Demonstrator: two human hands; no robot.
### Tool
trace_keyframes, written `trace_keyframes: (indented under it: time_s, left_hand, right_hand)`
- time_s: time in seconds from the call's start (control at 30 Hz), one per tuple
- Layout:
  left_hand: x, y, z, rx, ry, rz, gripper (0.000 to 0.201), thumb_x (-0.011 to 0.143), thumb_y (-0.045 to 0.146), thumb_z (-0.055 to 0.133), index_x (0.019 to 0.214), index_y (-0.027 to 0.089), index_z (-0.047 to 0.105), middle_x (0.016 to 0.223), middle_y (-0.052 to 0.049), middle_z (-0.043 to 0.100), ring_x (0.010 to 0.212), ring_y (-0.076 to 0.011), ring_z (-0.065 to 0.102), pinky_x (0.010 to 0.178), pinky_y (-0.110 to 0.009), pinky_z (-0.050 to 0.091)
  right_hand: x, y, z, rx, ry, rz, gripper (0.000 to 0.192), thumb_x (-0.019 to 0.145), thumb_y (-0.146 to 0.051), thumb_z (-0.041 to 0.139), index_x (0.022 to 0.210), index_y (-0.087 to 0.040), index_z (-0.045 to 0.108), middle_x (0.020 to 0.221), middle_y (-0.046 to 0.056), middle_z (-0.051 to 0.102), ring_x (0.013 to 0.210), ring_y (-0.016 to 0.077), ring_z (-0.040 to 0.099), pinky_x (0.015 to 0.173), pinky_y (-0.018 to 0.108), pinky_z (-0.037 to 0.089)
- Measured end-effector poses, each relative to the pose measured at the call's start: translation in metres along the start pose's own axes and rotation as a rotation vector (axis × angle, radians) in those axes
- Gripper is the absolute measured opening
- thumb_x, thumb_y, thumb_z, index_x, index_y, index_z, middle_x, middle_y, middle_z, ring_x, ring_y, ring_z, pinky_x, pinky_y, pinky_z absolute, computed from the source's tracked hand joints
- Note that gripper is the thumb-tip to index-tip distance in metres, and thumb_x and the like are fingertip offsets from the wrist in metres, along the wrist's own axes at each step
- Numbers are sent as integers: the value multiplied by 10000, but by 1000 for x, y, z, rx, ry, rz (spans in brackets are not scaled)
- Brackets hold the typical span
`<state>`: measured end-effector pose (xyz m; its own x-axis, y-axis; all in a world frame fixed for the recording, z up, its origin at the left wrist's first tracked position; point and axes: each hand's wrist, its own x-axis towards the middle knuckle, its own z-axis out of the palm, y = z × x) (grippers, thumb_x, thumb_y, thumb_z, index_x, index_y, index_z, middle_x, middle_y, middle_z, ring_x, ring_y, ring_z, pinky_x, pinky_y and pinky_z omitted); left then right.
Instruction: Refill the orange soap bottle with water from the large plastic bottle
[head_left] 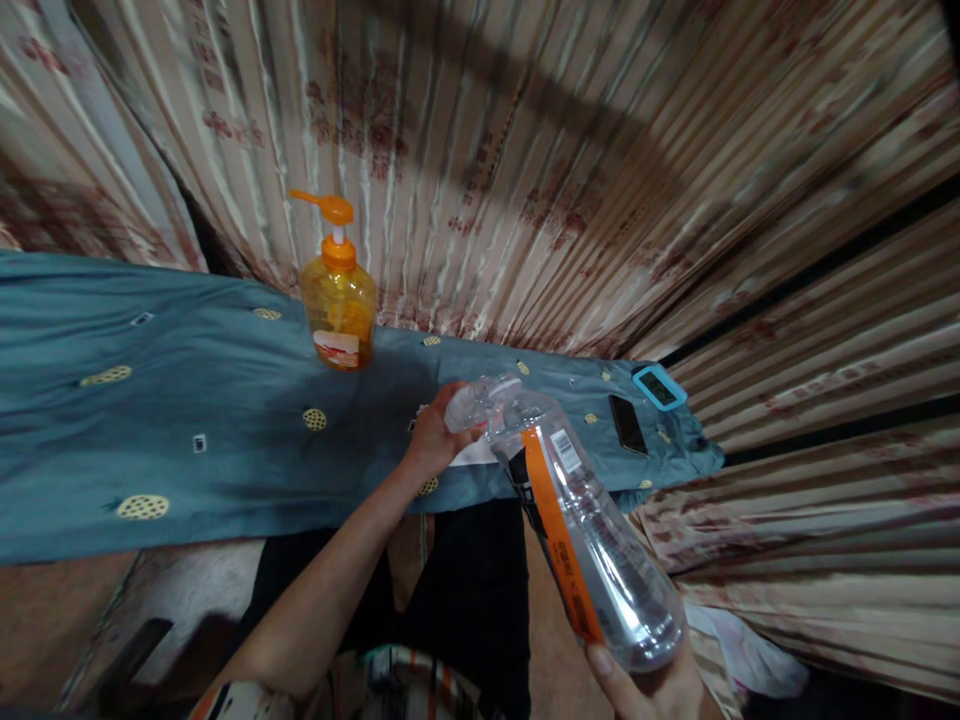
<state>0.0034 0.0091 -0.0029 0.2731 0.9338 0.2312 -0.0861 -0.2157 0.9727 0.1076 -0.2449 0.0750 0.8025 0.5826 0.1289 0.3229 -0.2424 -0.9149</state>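
My right hand point(651, 685) grips the base of a clear plastic spray bottle point(592, 540) with an orange and black label, held tilted with its top pointing away from me. My left hand point(435, 435) is closed around the bottle's clear spray head point(487, 398) at the far end. Both hands hold the bottle over the near edge of a table covered with a teal cloth point(187, 400). A bit of white paper point(472, 455) lies on the cloth just under my left hand.
An orange pump dispenser bottle point(339, 300) stands upright on the cloth at the back. A dark phone point(627, 424) and a small blue-framed device point(659, 387) lie at the table's right end. Striped patterned curtains point(600, 180) hang behind and to the right.
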Motion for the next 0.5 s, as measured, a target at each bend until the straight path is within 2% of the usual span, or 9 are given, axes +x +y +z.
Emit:
trace_keyframes:
  time_s: [0.23, 0.33, 0.5]
  left_hand:
    - [1, 0, 0, -21, -7, -23, 523, 641, 307, 770, 1126, 186, 615, 947, -22, 722, 819, -192, 662, 751, -286, 519]
    - [0, 2, -1, 0, -4, -17, 520, 635, 322, 767, 1116, 191, 617, 949, -24, 717, 814, -192, 649, 743, -287, 506]
    - [0, 2, 0, -1, 4, -10, 513, 647, 328, 755, 1119, 186, 614, 947, -27, 713, 800, -191, 645, 739, -291, 508]
  right_hand:
    - [0, 3, 0, 35, 0, 27, 1061, 602, -697, 790, 1384, -76, 429, 1291, 180, 596, 1154, 301, 600, 1001, 357, 433]
    - [0, 0, 0, -10, 5, 11, 1080, 618, -729, 761, 1377, -36, 431, 1261, 191, 616, 1114, 298, 618, 964, 356, 461]
    - [1, -6, 0, -76, 0, -32, 1121, 637, -755, 733, 1384, 22, 423, 1304, 225, 600, 1165, 315, 609, 987, 357, 465]
